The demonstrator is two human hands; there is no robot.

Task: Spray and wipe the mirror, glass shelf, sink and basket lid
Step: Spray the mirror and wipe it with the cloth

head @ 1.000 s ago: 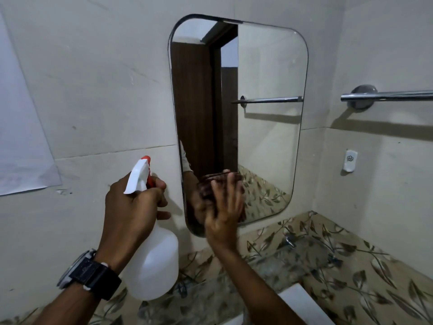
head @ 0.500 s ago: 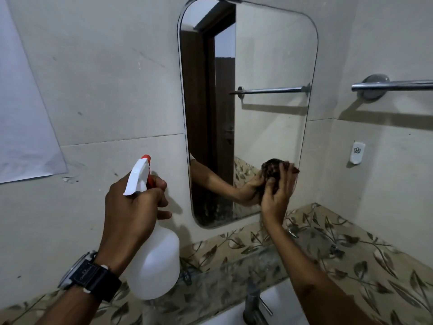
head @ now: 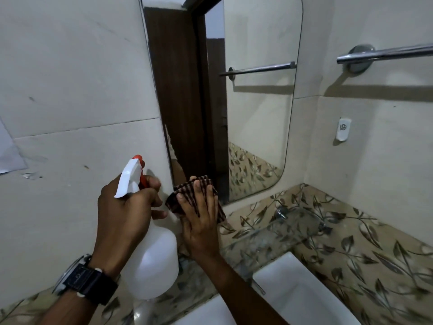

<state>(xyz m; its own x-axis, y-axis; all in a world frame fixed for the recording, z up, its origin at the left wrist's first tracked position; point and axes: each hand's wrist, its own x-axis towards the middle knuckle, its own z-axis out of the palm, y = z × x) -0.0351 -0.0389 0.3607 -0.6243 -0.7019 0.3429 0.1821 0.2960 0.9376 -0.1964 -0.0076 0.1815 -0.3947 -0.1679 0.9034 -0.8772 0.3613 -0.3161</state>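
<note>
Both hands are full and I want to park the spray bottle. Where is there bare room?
The glass shelf right of the right hand looks bare, between mirror and sink. The spray bottle and left hand crowd the mirror's lower left corner.

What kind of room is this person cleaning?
Most likely a small bathroom: a wall mirror hangs above a white sink, with a glass shelf between them and a chrome towel rail on the tiled wall.

mirror [head: 253, 102]: upright, wall-mounted | glass shelf [head: 281, 233]: below | sink [head: 297, 294]: white
</note>
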